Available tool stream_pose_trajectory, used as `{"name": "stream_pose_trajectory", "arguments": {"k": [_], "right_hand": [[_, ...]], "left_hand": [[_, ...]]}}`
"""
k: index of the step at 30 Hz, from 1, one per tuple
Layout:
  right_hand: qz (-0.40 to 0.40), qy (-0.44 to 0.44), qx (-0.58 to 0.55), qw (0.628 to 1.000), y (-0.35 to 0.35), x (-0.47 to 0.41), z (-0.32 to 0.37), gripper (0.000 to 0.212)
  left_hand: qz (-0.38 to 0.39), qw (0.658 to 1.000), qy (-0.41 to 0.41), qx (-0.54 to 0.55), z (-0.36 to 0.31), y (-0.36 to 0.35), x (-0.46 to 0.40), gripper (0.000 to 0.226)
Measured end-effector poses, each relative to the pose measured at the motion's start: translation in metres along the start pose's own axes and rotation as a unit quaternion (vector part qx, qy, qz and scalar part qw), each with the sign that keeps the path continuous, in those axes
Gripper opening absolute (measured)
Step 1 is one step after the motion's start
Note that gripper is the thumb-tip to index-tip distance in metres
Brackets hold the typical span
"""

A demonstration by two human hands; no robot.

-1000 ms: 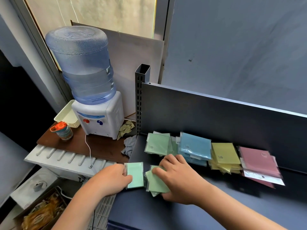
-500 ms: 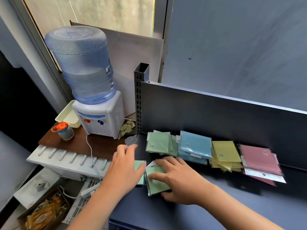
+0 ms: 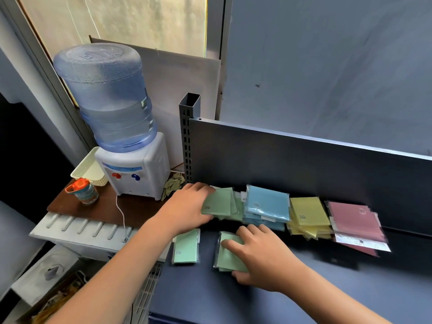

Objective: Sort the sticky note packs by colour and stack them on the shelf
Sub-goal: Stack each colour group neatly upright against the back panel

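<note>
Left hand (image 3: 187,206) moved onto green stack (image 3: 222,203)

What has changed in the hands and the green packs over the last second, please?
The left hand let go of the single green pack at the shelf's front edge and moved back to the green stack, now gripping its left side. The right hand stayed pressed on the loose green packs. The blue, yellow and pink stacks did not move.

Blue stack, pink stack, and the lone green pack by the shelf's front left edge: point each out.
blue stack (image 3: 267,204), head view, middle of the top pack's face.
pink stack (image 3: 353,218), head view, middle of the top pack's face.
lone green pack (image 3: 186,247), head view, centre of its face.
</note>
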State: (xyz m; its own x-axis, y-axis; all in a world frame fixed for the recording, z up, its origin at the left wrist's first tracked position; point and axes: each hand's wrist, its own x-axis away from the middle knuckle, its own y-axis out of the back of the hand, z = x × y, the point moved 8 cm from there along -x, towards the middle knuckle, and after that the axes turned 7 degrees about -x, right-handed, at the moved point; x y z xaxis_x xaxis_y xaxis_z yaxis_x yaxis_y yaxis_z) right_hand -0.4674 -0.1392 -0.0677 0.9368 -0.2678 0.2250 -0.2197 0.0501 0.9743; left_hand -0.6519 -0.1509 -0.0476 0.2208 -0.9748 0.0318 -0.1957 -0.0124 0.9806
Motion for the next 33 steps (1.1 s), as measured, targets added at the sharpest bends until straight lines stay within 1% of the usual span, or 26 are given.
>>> {"name": "stream_pose_trajectory", "arguments": {"k": [2,6,9,12,14,15,18,20,21,23,25,26,30,33], "right_hand": [[0.012,-0.018,-0.010,1.000,-0.001,0.004,-0.002,0.061],[0.035,-0.042,-0.017,0.998,-0.003,0.016,-0.010,0.064],[0.084,-0.054,-0.011,0.995,-0.004,0.024,-0.011,0.069],[0.127,-0.076,-0.026,0.989,0.002,0.036,-0.011,0.067],[0.137,-0.078,-0.023,0.987,0.017,0.039,-0.009,0.062],[0.121,-0.069,-0.023,0.990,0.028,0.037,-0.007,0.056],[-0.012,-0.033,-0.045,0.998,0.071,0.010,-0.005,0.036],[-0.079,-0.024,-0.036,0.996,0.086,-0.023,-0.009,0.033],[-0.088,-0.030,-0.023,0.995,0.085,-0.040,-0.013,0.037],[-0.066,-0.036,0.005,0.997,0.072,-0.070,-0.017,0.042],[-0.045,-0.018,0.036,0.998,0.057,-0.085,-0.014,0.030],[-0.050,-0.011,0.051,0.997,0.052,-0.087,-0.012,0.023],[-0.142,0.030,0.070,0.987,0.049,-0.073,-0.007,0.011],[-0.221,0.089,0.043,0.970,0.057,-0.046,0.010,0.012]], "left_hand": [[-0.016,1.000,-0.007,0.018,0.000,0.005,0.003,0.068],[-0.049,0.998,-0.038,0.012,-0.014,0.013,0.032,0.077],[-0.008,0.998,-0.065,0.005,-0.032,-0.005,0.059,0.079],[0.033,0.996,-0.073,-0.030,-0.038,-0.031,0.073,0.072],[0.037,0.996,-0.069,-0.047,-0.035,-0.037,0.076,0.070],[0.033,0.996,-0.066,-0.052,-0.034,-0.037,0.077,0.070],[0.034,0.996,-0.060,-0.055,-0.033,-0.040,0.077,0.074],[0.032,0.997,-0.049,-0.043,-0.034,-0.041,0.077,0.078],[0.027,0.998,-0.044,-0.040,-0.033,-0.040,0.078,0.081],[0.024,0.998,-0.038,-0.041,-0.030,-0.038,0.078,0.083],[0.024,0.999,-0.027,-0.035,-0.024,-0.038,0.081,0.085],[0.018,0.999,-0.020,-0.031,-0.021,-0.037,0.083,0.089],[0.011,0.999,0.034,0.012,-0.005,-0.038,0.093,0.107],[0.007,0.995,0.071,0.063,0.007,-0.036,0.096,0.126]]}}
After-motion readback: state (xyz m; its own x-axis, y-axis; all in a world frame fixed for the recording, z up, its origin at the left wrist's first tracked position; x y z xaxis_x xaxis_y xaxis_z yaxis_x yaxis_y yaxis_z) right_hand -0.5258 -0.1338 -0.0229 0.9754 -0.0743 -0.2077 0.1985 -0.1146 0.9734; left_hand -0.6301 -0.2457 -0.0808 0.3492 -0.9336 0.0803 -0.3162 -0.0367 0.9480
